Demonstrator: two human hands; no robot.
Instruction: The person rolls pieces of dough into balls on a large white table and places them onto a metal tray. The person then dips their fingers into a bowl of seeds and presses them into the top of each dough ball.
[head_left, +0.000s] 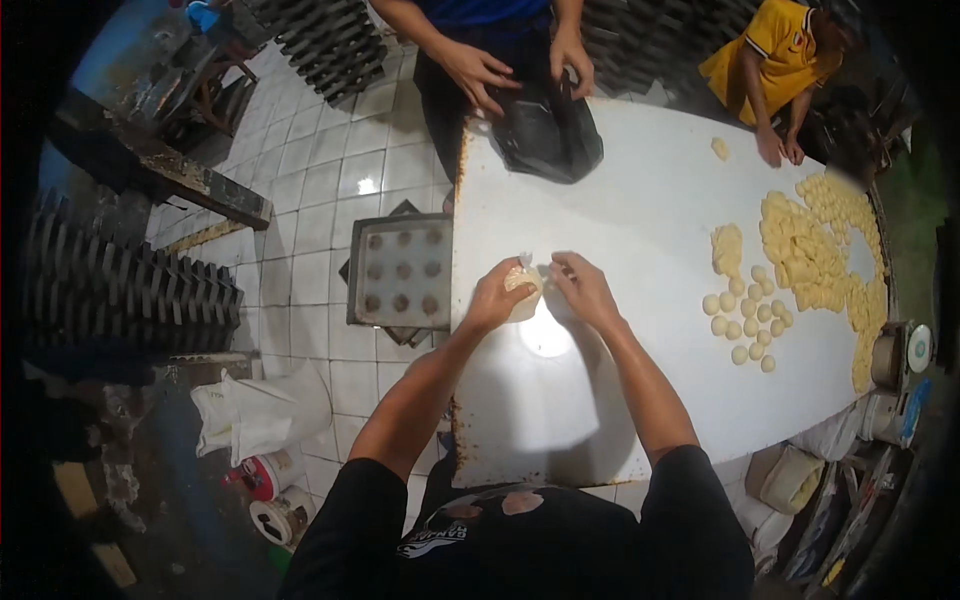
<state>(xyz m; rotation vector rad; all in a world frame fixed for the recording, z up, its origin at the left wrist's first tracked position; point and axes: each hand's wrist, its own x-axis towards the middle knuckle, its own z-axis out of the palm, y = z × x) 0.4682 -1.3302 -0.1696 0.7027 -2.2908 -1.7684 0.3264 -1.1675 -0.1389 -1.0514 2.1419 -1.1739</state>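
Over the left part of the white table, my left hand is wrapped round a small clear plastic bag with something pale yellowish inside. The bag's gathered neck points up and away from me. My right hand is beside the neck, its thumb and fingers curled together; whatever they pinch is too small to make out. A bright patch of light falls on the table just below my hands.
Small round dough balls and a dough heap lie to the right. Across the table, a person in blue handles a black plastic bag. A person in yellow works at the far right. A metal tray sits left of the table.
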